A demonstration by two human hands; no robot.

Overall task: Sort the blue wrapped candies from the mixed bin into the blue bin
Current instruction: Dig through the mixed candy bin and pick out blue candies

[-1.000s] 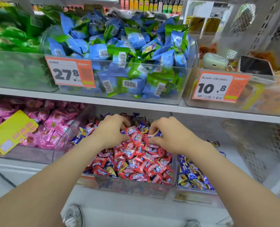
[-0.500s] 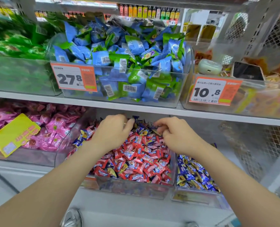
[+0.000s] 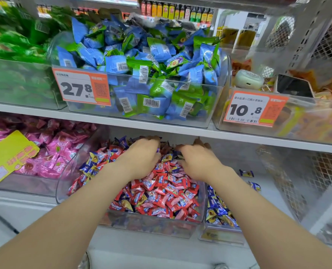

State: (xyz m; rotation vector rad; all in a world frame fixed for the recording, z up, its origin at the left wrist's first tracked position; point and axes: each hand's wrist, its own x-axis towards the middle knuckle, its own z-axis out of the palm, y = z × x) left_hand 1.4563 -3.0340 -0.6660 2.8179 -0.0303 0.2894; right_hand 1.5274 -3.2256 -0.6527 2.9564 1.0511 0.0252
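Note:
The mixed bin (image 3: 151, 227) is a clear tub on the lower shelf, heaped with red wrapped candies (image 3: 161, 199) and some blue wrapped candies (image 3: 91, 162) along its left and back. My left hand (image 3: 140, 158) and my right hand (image 3: 198, 162) both reach to the back of this heap, fingers bent down among the wrappers. The fingertips are blurred and partly buried, so I cannot tell whether either holds a candy. Just right of it stands the blue bin (image 3: 219, 236), holding blue candies (image 3: 217, 212).
Two loose blue candies (image 3: 246, 173) lie on the shelf behind the blue bin. A bin of pink candies (image 3: 50, 152) stands on the left. The upper shelf edge (image 3: 161, 127) hangs just above my hands. A mesh panel (image 3: 301, 177) closes the right side.
Both hands have moved from the middle of the heap to its back, under the upper shelf. The right hand's earlier pinching pose has given way to spread, bent fingers.

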